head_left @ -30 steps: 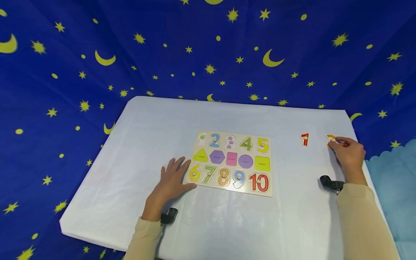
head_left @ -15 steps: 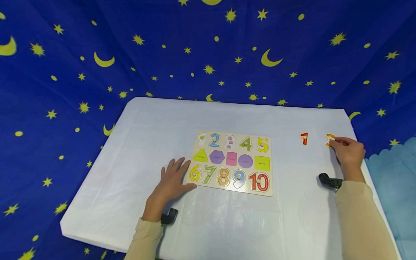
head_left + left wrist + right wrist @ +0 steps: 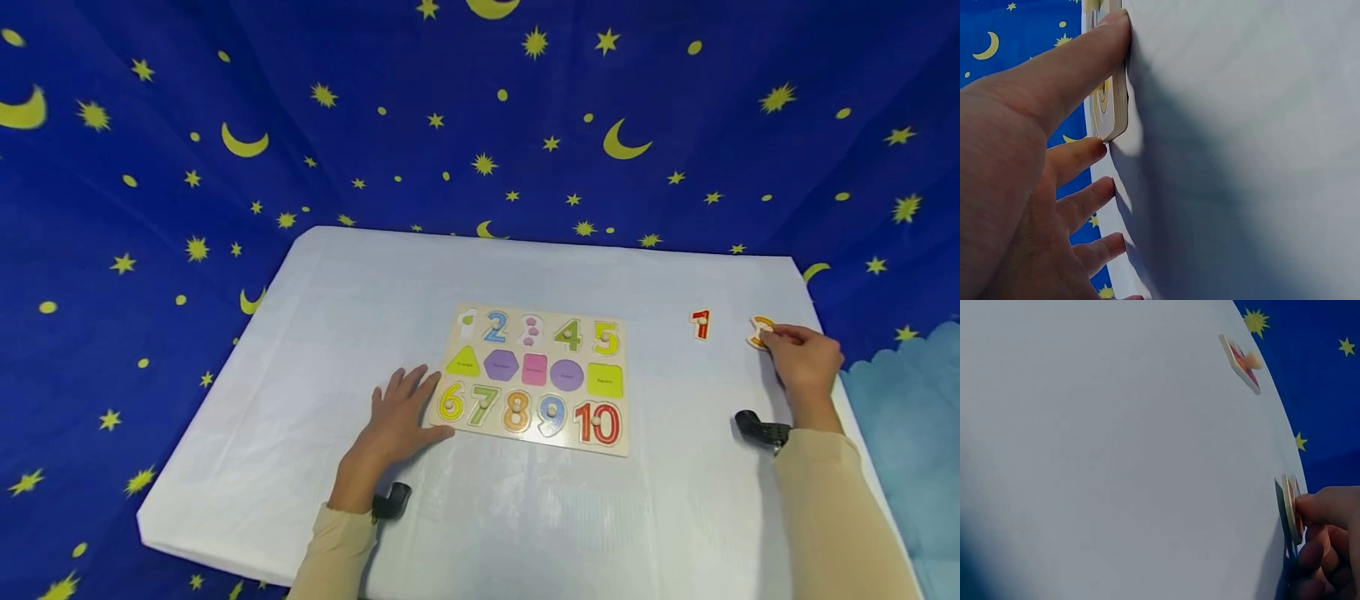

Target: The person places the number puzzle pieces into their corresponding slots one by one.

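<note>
My right hand (image 3: pixel 808 364) pinches an orange number 3 puzzle piece (image 3: pixel 763 321) by thumb and fingers, at the right side of the table. In the right wrist view the number 3 piece (image 3: pixel 1291 509) is seen nearly edge-on, with a shadow beside it. Left of it lies a red number 1 piece (image 3: pixel 700 324) with a round wooden knob. My left hand (image 3: pixel 393 421) has its fingers spread at the left edge of the wooden number board (image 3: pixel 551 317). The left thumb (image 3: pixel 1085 59) and index fingertip touch the board's corner in the left wrist view.
The board's 1 recess (image 3: pixel 467 323) and 3 recess (image 3: pixel 532 331) show printed pictures; the other numbers sit in place. A row of coloured shapes runs across its middle. A white-covered table (image 3: pixel 322 317) stands against a blue star-patterned cloth (image 3: pixel 420 75).
My right hand has shifted slightly toward the left, and the number 3 piece has turned, so more of it shows past the fingers. The left hand and the board stay put.
</note>
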Demonstrator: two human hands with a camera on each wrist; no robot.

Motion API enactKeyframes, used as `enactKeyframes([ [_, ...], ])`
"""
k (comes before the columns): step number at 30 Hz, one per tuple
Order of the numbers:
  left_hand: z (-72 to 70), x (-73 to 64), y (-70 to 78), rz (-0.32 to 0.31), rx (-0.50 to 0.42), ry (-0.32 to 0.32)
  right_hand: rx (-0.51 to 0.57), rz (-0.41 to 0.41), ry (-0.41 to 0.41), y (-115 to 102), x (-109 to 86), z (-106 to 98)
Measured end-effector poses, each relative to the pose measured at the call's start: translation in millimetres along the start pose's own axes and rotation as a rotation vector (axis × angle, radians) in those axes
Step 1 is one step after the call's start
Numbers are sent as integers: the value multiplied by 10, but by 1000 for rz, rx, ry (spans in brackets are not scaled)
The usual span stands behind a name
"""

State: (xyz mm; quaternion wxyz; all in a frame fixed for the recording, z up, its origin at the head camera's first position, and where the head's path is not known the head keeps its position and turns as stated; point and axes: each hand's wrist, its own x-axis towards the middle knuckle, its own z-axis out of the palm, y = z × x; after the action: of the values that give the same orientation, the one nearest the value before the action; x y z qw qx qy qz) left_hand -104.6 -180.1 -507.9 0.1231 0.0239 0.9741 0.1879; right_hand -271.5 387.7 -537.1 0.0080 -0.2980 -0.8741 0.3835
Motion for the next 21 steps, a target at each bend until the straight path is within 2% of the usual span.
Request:
enactKeyframes([
  [4, 14, -9, -8, -8, 3, 5, -8, -26, 10, 7, -6, 29],
  [14, -7, -4, 6, 3, 2, -2, -10, -9, 1, 36, -84, 10],
  [21, -16, -8, 6, -2, 10, -2, -23, -49, -5, 32, -110, 30],
])
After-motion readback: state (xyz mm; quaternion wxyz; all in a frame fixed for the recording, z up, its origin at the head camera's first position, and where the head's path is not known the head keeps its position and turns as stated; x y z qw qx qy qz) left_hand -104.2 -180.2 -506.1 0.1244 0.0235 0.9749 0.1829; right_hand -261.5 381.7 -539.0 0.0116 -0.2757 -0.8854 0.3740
